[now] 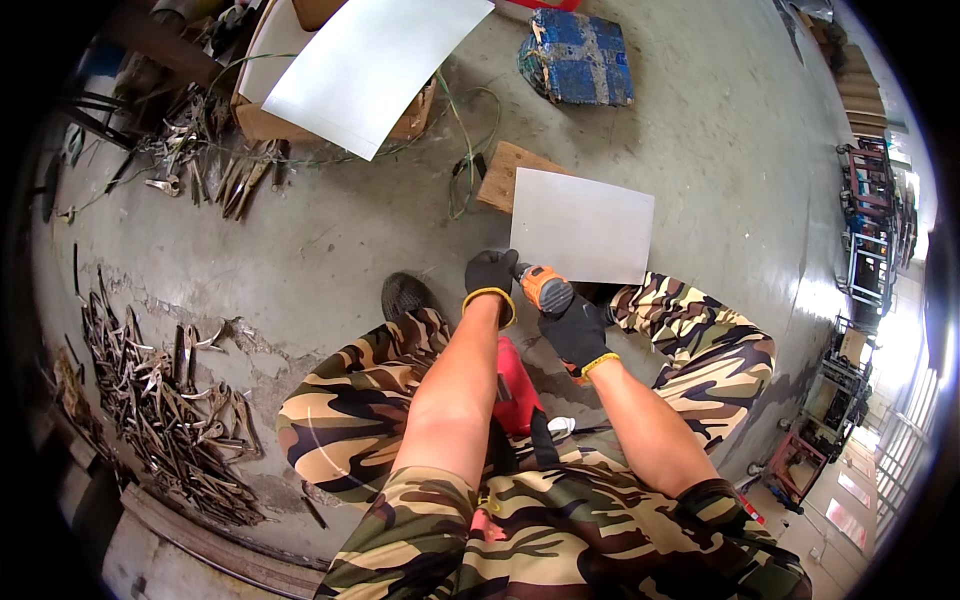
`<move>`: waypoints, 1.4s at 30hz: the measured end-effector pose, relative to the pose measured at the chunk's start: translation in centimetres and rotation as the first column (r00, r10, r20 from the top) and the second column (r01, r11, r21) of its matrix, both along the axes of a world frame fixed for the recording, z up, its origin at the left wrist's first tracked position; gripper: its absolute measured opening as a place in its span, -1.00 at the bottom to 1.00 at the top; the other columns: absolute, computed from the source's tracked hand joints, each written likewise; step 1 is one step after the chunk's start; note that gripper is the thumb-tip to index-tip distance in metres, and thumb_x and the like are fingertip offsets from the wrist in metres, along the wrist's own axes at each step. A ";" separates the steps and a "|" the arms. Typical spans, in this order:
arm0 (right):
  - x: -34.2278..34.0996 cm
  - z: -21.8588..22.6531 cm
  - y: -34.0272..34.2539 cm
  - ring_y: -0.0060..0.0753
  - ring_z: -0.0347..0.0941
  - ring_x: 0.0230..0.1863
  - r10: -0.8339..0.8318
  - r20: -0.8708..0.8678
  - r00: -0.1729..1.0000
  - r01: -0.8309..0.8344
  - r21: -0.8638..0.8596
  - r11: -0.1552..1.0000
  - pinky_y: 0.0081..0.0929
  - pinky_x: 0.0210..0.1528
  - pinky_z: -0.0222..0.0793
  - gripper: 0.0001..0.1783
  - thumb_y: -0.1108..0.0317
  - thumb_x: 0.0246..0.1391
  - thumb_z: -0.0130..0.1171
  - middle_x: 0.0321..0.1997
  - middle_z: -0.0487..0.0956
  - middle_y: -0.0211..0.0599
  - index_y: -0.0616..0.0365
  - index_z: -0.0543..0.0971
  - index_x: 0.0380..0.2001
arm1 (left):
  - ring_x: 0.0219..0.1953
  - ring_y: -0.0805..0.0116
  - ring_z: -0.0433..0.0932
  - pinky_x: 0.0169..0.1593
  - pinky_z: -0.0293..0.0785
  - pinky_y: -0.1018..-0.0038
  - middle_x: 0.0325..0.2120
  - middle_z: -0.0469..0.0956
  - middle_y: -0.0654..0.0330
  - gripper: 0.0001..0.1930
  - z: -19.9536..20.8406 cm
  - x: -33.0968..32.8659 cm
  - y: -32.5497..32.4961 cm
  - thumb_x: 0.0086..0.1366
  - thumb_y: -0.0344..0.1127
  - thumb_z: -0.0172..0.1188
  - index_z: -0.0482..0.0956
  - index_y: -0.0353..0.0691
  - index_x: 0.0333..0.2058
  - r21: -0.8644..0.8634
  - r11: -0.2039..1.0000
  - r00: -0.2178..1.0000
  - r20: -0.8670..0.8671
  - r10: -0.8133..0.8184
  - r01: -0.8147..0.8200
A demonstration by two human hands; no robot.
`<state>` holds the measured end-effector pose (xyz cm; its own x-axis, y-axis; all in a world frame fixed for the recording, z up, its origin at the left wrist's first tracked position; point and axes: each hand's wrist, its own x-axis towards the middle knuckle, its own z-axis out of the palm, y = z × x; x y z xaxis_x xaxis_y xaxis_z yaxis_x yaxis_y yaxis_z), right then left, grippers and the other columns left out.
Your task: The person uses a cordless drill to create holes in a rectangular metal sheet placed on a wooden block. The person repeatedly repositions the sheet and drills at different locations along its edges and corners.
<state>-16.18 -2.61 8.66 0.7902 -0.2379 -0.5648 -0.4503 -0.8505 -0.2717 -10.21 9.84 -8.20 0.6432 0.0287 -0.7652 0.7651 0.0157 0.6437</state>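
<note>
My right hand (577, 333), in a black glove with a yellow cuff, is wrapped round an orange and grey power drill (546, 290). The drill's nose points left toward my left hand (490, 272), gloved the same way. Its fingers are closed right at the drill's front end; what they pinch is hidden. Just beyond both hands, a flat light-grey sheet (583, 225) rests partly over a wooden board (520, 170), near the sheet's lower left corner. The drill's grip is mostly covered by my right glove.
Ahead left, another pale sheet (380, 70) lies across a cardboard box (262, 122), with a green cord (455, 190) nearby. Metal hand tools (170, 400) are heaped at left, more (245, 180) by the box. A taped blue block (580, 58) stands ahead. Something red (515, 390) lies between my legs.
</note>
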 end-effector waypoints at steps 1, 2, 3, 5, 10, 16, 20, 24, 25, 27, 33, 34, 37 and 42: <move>0.0 -0.1 -0.2 0.24 0.63 -0.15 -0.004 0.012 1.000 0.004 0.007 1.000 0.02 -0.13 0.57 -0.64 0.13 0.02 0.18 -0.23 0.68 0.11 0.10 0.68 -0.19 | -0.39 0.22 0.66 -0.21 0.55 0.28 -0.45 0.71 0.06 -0.67 0.4 0.1 -0.3 0.16 -0.11 0.45 0.72 -0.31 -0.31 0.047 0.998 0.999 0.014 -0.031 0.031; -0.1 -0.2 -0.5 0.25 0.63 -0.15 -0.008 0.024 1.000 0.007 0.015 1.000 0.03 -0.13 0.57 -0.64 0.12 0.01 0.19 -0.24 0.68 0.11 0.10 0.68 -0.20 | -0.39 0.16 0.67 -0.20 0.56 0.27 -0.45 0.71 0.03 -0.65 0.8 0.2 -0.4 0.15 -0.08 0.44 0.72 -0.30 -0.32 0.094 0.994 0.998 0.027 -0.063 0.060; -0.3 -0.1 -0.8 0.25 0.63 -0.15 -0.031 0.018 0.999 0.031 0.027 0.999 0.03 -0.14 0.57 -0.64 0.12 0.01 0.20 -0.24 0.68 0.12 0.11 0.68 -0.20 | -0.38 0.10 0.68 -0.20 0.56 0.25 -0.45 0.71 0.00 -0.63 1.2 0.3 -0.6 0.14 -0.05 0.44 0.72 -0.30 -0.33 0.141 0.986 0.995 0.039 -0.095 0.089; 0.2 0.8 -0.3 0.27 0.62 -0.15 -0.068 0.012 0.998 0.067 0.068 0.995 0.04 -0.14 0.56 -0.63 0.11 0.01 0.21 -0.24 0.67 0.13 0.12 0.68 -0.21 | -0.31 -0.01 0.68 -0.16 0.56 0.20 -0.40 0.70 -0.06 -0.62 1.3 0.4 -0.3 0.14 -0.02 0.41 0.71 -0.30 -0.34 0.195 0.972 0.988 0.050 -0.143 0.131; 0.1 3.4 0.4 0.12 0.64 -0.22 -0.162 0.055 0.985 0.162 0.017 0.987 -0.10 -0.14 0.55 -0.61 0.14 -0.13 0.39 -0.29 0.69 0.05 0.19 0.68 -0.27 | -0.20 -0.16 0.65 -0.09 0.52 0.10 -0.34 0.66 -0.17 -0.55 2.2 0.9 -0.9 0.13 0.06 0.32 0.69 -0.32 -0.37 0.408 0.889 0.958 0.097 -0.270 0.209; -0.6 6.5 -2.4 -0.24 0.65 -0.38 -0.249 0.094 0.964 0.216 0.275 0.937 -0.31 -0.29 0.55 -0.56 0.16 -0.11 0.50 -0.38 0.70 -0.18 0.26 0.65 -0.26 | -0.17 -0.21 0.63 -0.05 0.51 0.08 -0.30 0.64 -0.23 -0.47 3.8 1.3 -0.2 0.10 0.13 0.26 0.68 -0.32 -0.29 0.381 0.876 0.944 0.025 -0.328 0.294; 0.8 5.4 -3.4 -0.54 0.55 -0.49 -0.465 -0.009 0.885 0.417 0.457 0.785 -0.51 -0.40 0.47 -0.76 0.38 -0.01 0.46 -0.46 0.65 -0.34 0.29 0.64 -0.33 | -0.10 -0.20 0.63 -0.01 0.52 0.10 -0.22 0.64 -0.26 -0.45 4.0 1.8 0.0 0.12 0.14 0.24 0.69 -0.31 -0.23 0.270 0.926 0.955 0.060 -0.290 0.264; 3.4 4.5 -3.8 -0.52 0.53 -0.52 -0.513 -0.003 0.858 0.444 0.504 0.741 -0.50 -0.42 0.44 -0.76 0.35 -0.01 0.45 -0.50 0.64 -0.35 0.29 0.65 -0.35 | -0.05 -0.25 0.60 0.03 0.51 0.08 -0.14 0.62 -0.28 -0.46 5.7 3.1 -1.7 0.17 0.08 0.21 0.67 -0.34 -0.14 0.242 0.934 0.949 0.107 -0.297 0.265; 4.3 4.8 -3.1 -0.52 0.53 -0.52 -0.483 -0.002 0.876 0.427 0.469 0.773 -0.49 -0.42 0.44 -0.76 0.34 -0.01 0.45 -0.50 0.64 -0.36 0.29 0.65 -0.36 | -0.04 -0.26 0.60 0.03 0.51 0.07 -0.13 0.62 -0.29 -0.46 5.6 3.4 -1.6 0.18 0.07 0.21 0.66 -0.35 -0.12 0.247 0.924 0.943 0.092 -0.321 0.291; 5.2 5.9 -2.3 -0.52 0.53 -0.52 -0.455 -0.013 0.890 0.409 0.464 0.786 -0.45 -0.41 0.46 -0.75 0.30 -0.04 0.44 -0.53 0.63 -0.36 0.28 0.66 -0.40 | -0.01 -0.29 0.57 0.05 0.49 0.04 -0.09 0.61 -0.29 -0.47 5.5 2.8 -1.7 0.18 0.03 0.22 0.65 -0.32 -0.07 0.235 0.903 0.918 0.082 -0.387 0.359; 5.0 4.9 -2.5 -0.51 0.55 -0.50 -0.403 -0.078 0.912 0.400 0.395 0.827 -0.48 -0.39 0.48 -0.72 0.29 -0.06 0.44 -0.50 0.66 -0.34 0.29 0.68 -0.36 | -0.17 -0.08 0.67 -0.07 0.55 0.20 -0.22 0.67 -0.18 -0.52 3.9 0.0 -3.0 0.16 -0.04 0.35 0.65 -0.35 -0.11 0.257 0.947 0.968 0.111 -0.227 0.193; 5.1 4.8 -2.4 -0.51 0.55 -0.50 -0.394 -0.090 0.915 0.397 0.390 0.831 -0.48 -0.39 0.48 -0.72 0.30 -0.05 0.44 -0.49 0.66 -0.33 0.30 0.68 -0.35 | -0.18 -0.05 0.67 -0.07 0.55 0.21 -0.23 0.68 -0.16 -0.53 3.9 0.2 -3.0 0.16 -0.05 0.36 0.65 -0.35 -0.12 0.211 0.965 0.975 0.122 -0.183 0.154; 4.3 3.4 -2.7 -0.51 0.56 -0.49 -0.391 -0.070 0.917 0.383 0.422 0.822 -0.48 -0.38 0.49 -0.73 0.31 -0.03 0.45 -0.49 0.67 -0.34 0.31 0.68 -0.34 | -0.03 -0.20 0.61 0.02 0.51 0.09 -0.13 0.66 -0.14 -0.56 3.0 -0.4 -3.3 0.25 0.02 0.27 0.65 -0.22 -0.08 0.160 0.972 0.977 0.100 -0.187 0.169; 4.2 2.3 -3.2 -0.50 0.58 -0.49 -0.382 -0.050 0.923 0.366 0.425 0.828 -0.48 -0.37 0.50 -0.73 0.32 -0.02 0.45 -0.48 0.67 -0.32 0.31 0.68 -0.34 | -0.02 -0.19 0.61 0.04 0.52 0.10 -0.12 0.66 -0.13 -0.57 2.3 -0.3 -3.5 0.23 0.01 0.29 0.65 -0.19 -0.09 0.152 0.974 0.983 0.050 -0.176 0.167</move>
